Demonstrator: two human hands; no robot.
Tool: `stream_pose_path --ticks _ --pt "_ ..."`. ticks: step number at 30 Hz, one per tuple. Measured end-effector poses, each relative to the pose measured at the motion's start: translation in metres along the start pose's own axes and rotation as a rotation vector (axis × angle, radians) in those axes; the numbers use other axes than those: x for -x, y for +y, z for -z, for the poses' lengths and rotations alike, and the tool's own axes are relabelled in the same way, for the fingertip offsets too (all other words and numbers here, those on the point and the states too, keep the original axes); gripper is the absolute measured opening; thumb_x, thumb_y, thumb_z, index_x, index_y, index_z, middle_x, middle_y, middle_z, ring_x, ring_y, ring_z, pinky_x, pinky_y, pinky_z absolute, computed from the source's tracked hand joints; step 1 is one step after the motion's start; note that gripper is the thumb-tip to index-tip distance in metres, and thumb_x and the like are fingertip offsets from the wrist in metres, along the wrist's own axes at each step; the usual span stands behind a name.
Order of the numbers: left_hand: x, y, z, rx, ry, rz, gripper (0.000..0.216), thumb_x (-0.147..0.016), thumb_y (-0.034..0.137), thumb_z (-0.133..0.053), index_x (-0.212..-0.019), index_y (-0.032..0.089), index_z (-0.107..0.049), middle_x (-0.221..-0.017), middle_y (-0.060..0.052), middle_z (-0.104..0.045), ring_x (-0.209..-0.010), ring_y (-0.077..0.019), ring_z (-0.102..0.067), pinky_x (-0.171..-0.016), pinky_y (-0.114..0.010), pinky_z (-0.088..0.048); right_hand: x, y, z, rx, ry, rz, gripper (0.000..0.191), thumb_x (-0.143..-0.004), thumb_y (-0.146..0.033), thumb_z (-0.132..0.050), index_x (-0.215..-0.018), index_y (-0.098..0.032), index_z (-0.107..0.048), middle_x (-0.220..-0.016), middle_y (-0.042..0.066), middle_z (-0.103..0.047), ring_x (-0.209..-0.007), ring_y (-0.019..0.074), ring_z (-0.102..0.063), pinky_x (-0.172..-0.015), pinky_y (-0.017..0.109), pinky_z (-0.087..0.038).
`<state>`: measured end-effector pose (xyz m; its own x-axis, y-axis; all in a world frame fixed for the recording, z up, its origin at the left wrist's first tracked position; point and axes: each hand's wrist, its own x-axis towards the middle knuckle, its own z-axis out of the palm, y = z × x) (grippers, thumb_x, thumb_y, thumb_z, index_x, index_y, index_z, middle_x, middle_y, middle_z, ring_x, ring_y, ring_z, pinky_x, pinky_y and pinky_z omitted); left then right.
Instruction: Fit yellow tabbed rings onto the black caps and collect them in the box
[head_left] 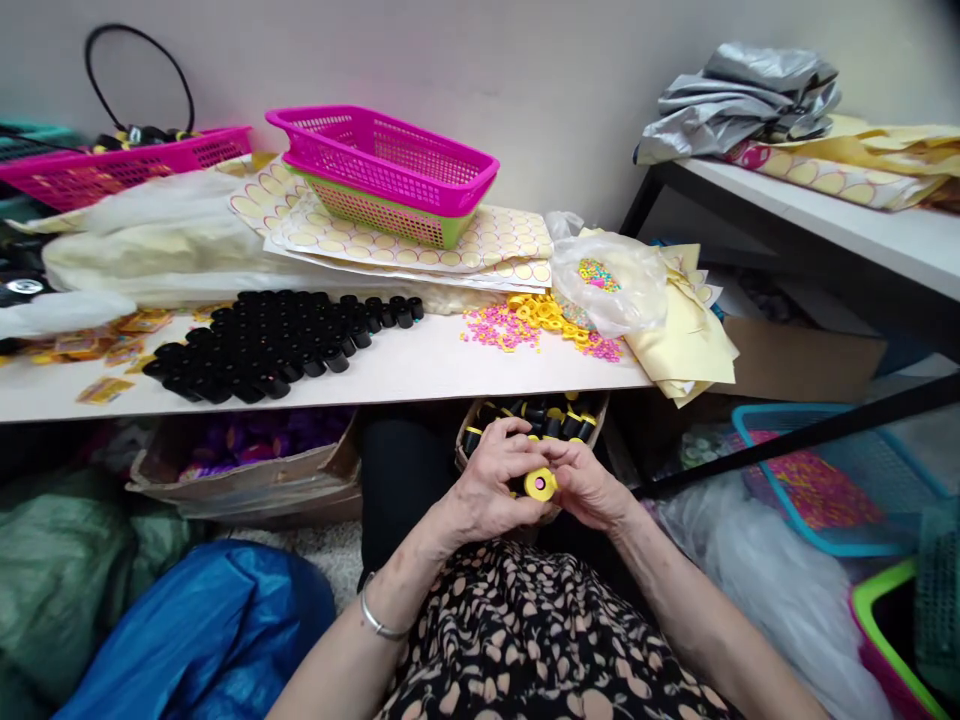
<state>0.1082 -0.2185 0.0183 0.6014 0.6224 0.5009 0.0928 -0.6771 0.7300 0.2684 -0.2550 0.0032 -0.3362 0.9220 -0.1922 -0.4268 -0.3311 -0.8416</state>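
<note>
My left hand [491,480] and my right hand [589,485] meet in my lap, both closed around one small black spool with a round yellow sticker [540,484] on its end. Just behind them a small basket [469,440] holds several black spools with yellow ends. On the white table [420,370] above, a large cluster of black spools [277,340] lies at the left of centre. Yellow rings and pink bits [536,322] are scattered to the right, beside a clear plastic bag [611,280] of coloured pieces.
A pink basket stacked in a green one [390,170] rests on sticker sheets [420,245]. Another pink basket [112,165] stands far left. Under the table are a cardboard box [247,470] and blue and green bags [195,630]. A shelf [825,215] with fabric stands to the right.
</note>
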Motion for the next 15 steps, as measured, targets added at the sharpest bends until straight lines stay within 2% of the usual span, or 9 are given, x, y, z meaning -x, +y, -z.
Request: stream_pose_path --ticks 6,11,15 --pt "-0.001 0.009 -0.014 -0.103 -0.024 -0.078 0.018 -0.062 0.021 -0.066 -0.080 0.020 -0.069 -0.078 -0.005 -0.064 -0.102 -0.0257 -0.045 -0.093 -0.042 -0.035 0.017 -0.009 0.004 0.110 -0.005 0.007 0.052 -0.040 -0.016 -0.083 -0.089 -0.017 -0.065 -0.082 -0.001 -0.062 -0.074 0.0128 -0.057 -0.066 0.022 -0.043" --pt "0.001 0.005 -0.024 -0.096 -0.036 -0.104 0.022 -0.066 0.026 -0.065 -0.087 0.020 -0.068 -0.090 -0.006 -0.066 -0.104 -0.0263 -0.045 -0.094 -0.044 -0.034 0.021 -0.004 0.005 0.089 0.068 0.018 0.052 -0.039 -0.012 -0.081 -0.088 -0.018 -0.063 -0.083 -0.001 -0.060 -0.075 0.0137 -0.057 -0.064 0.022 -0.045" --pt "0.003 0.001 -0.031 -0.060 -0.071 -0.109 0.018 -0.072 0.027 -0.060 -0.087 0.020 -0.068 -0.086 -0.006 -0.065 -0.100 -0.0242 -0.048 -0.096 -0.043 -0.035 0.021 0.002 0.004 0.082 0.105 0.069 0.051 -0.039 -0.013 -0.081 -0.086 -0.019 -0.062 -0.087 0.000 -0.060 -0.081 0.0158 -0.057 -0.070 0.025 -0.047"
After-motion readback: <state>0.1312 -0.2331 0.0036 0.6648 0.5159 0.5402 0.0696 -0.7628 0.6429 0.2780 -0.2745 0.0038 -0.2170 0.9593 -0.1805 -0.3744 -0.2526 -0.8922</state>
